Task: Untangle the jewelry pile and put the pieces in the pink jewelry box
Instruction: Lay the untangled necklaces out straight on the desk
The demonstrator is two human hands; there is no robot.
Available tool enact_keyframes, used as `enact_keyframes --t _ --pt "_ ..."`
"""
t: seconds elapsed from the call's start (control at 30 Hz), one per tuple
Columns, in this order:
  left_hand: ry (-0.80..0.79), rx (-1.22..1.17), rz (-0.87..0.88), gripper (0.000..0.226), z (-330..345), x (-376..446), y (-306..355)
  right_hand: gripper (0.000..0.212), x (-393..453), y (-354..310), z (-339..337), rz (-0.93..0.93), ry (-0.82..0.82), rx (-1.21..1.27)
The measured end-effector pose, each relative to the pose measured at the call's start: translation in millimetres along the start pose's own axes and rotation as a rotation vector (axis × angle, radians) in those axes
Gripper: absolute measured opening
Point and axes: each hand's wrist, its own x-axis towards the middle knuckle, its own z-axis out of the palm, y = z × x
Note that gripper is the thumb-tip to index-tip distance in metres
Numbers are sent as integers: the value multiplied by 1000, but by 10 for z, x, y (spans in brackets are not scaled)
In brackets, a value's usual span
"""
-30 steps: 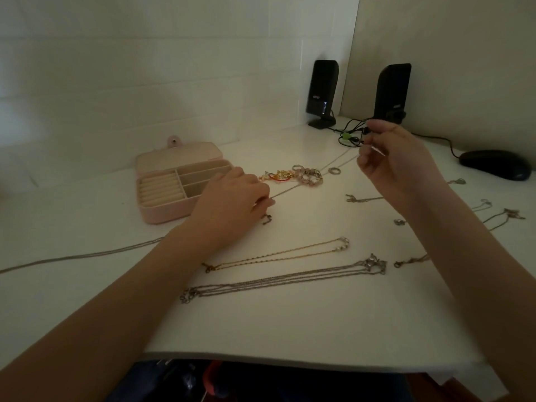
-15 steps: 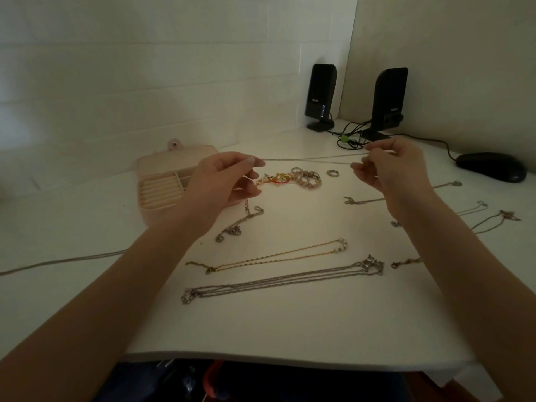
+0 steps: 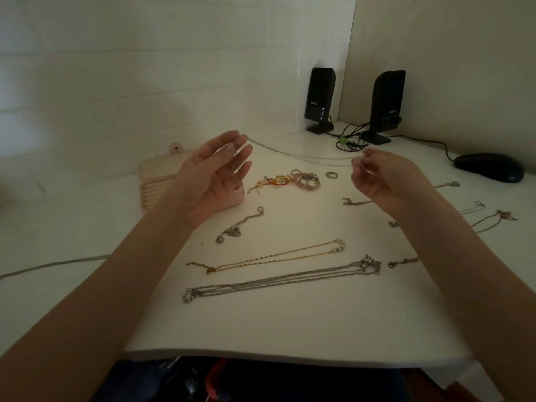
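A person's right hand point(image 3: 385, 178) pinches one end of a thin silver chain point(image 3: 293, 154) above the white table point(image 3: 290, 323). The chain's other end drapes over the straight fingers of the left hand point(image 3: 214, 175), palm up.

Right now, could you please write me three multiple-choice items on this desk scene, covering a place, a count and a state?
1. Where is the pink jewelry box?
A. behind the left hand
B. beside the mouse
C. at the desk's front edge

2. How many black speakers stand at the back?
A. one
B. two
C. three

3. How is the thin silver chain held?
A. coiled in the box
B. lying flat by the gold chain
C. strung in the air between both hands

Answers: 1 A, the palm covers part of the box; 2 B, a second one stands beside the first; 3 C, the right hand pinches one end.
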Motion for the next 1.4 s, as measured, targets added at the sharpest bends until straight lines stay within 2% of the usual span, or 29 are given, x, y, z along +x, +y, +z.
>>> enact_keyframes --t 0.2,0.3,0.43,0.6,0.73,0.87,1.0,1.1,1.2,1.27,1.33,1.4 --pt "131 80 19 23 -33 -12 33 17 -17 24 2 5 -22 -246" --pt "179 399 118 10 -96 -144 124 19 -49 40 12 -29 -71 -376" --pt "148 906 205 14 -284 -548 577 16 -121 97 45 -148 -108 -662" --pt "111 1432 10 14 -551 -1153 1015 14 -358 323 294 -230 -334 -834" --pt "170 1673 -33 15 -900 -1628 1237 8 -639 577 635 -328 -442 -901" --pt "257 1784 10 32 -1307 -1985 1339 6 -882 914 956 -376 -525 -962" --pt "391 1719 139 41 -1595 -2157 1340 7 -1006 1127 1185 -467 -560 -1136" --pt "462 1703 150 41 -1702 -2191 1293 4 -1037 1265 1222 -499 -585 -1213" --pt "454 1733 133 36 -1737 -2181 1235 7 -1023 1357 1175 -554 -629 -1268" --pt "438 1713 140 32 -1738 -2173 1211 23 -980 1341 1134 -585 -650 -1287" --pt "432 1662 171 27 -1684 -2155 1193 37 -890 1230 1102 -674 -589 -1273" --pt "434 1617 212 19 -1579 -2087 1170 26 -750 1013 1043 -740 -461 -1258"
